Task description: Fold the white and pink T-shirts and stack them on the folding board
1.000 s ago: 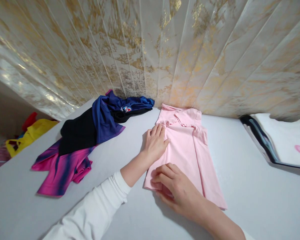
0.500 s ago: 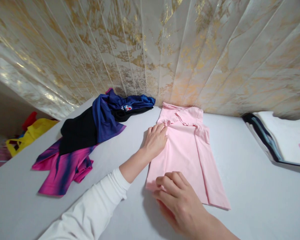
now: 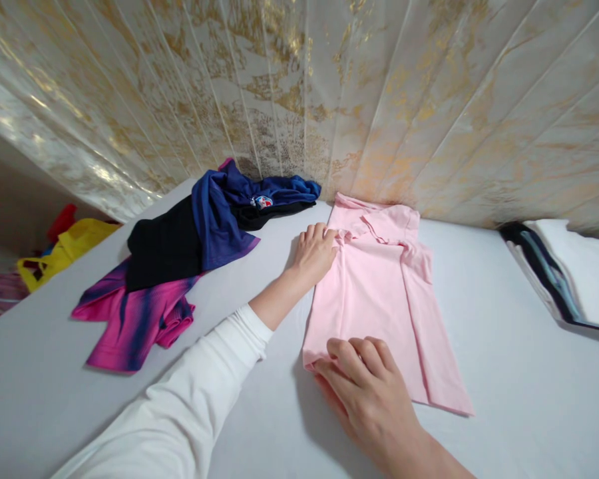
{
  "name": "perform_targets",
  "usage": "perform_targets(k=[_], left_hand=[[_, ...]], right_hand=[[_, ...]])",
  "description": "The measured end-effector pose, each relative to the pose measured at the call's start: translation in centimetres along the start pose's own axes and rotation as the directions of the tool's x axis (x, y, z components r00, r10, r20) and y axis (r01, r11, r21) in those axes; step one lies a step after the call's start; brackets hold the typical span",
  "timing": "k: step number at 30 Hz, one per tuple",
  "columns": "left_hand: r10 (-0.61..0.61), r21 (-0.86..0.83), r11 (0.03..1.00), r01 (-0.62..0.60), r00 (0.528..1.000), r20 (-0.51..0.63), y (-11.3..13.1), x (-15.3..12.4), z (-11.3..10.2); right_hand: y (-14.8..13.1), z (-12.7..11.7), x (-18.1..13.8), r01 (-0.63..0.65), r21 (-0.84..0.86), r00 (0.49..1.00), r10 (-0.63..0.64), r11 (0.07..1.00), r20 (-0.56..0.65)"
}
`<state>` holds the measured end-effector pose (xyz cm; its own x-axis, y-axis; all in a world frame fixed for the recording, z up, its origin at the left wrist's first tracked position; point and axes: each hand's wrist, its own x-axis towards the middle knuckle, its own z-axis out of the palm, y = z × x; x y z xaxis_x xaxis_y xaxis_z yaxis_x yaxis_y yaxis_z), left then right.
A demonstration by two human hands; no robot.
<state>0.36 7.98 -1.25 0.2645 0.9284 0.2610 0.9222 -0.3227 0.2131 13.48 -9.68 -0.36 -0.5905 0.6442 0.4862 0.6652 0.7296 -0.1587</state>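
A pink shirt (image 3: 374, 293) lies on the white surface, its right side folded inward in a long strip and its upper part bunched. My left hand (image 3: 315, 255) is at the shirt's left edge near the shoulder, fingers bent and closed on the cloth there. At the lower left corner, my right hand (image 3: 362, 386) pinches the hem between thumb and fingers; the corner curls up slightly in that grip. The thumb tip of my left hand is hidden.
Rumpled blue, black and pink-purple garments (image 3: 164, 246) lie to the left. A stack of folded clothes (image 3: 579, 266) with a white one on top sits at the right. Behind hangs a gold-patterned curtain (image 3: 299, 86). Past the left edge is a yellow cloth item (image 3: 67, 253).
My right hand has closed on the shirt's lower left corner, which now curls up. My left hand stays at the upper left edge. The whole view has shifted slightly.
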Motion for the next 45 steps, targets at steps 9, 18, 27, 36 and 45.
perform_targets(k=[9,18,27,36,45], left_hand=[[-0.023,-0.009,1.000,0.022,1.000,-0.021,-0.2,0.2,0.8],[-0.203,-0.024,0.979,0.202,0.976,-0.075,-1.2,3.4,1.0],[-0.236,-0.034,0.972,0.234,0.970,-0.066,-1.6,5.4,1.9],[-0.211,-0.027,0.977,0.209,0.974,-0.086,-1.8,6.0,2.6],[-0.211,-0.009,0.977,0.211,0.969,-0.131,-1.8,6.0,2.7]], right_hand=[[0.2,-0.1,0.3,0.025,-0.013,0.999,-0.024,1.000,0.027],[0.2,0.4,0.2,0.058,0.033,0.996,-0.060,0.998,0.065],[0.6,0.4,0.0,0.050,0.172,0.993,-0.067,0.984,0.095],[0.5,0.1,-0.3,0.073,0.232,0.981,-0.111,0.970,0.157],[0.2,0.1,-0.4,0.135,0.246,0.980,-0.166,0.960,0.108]])
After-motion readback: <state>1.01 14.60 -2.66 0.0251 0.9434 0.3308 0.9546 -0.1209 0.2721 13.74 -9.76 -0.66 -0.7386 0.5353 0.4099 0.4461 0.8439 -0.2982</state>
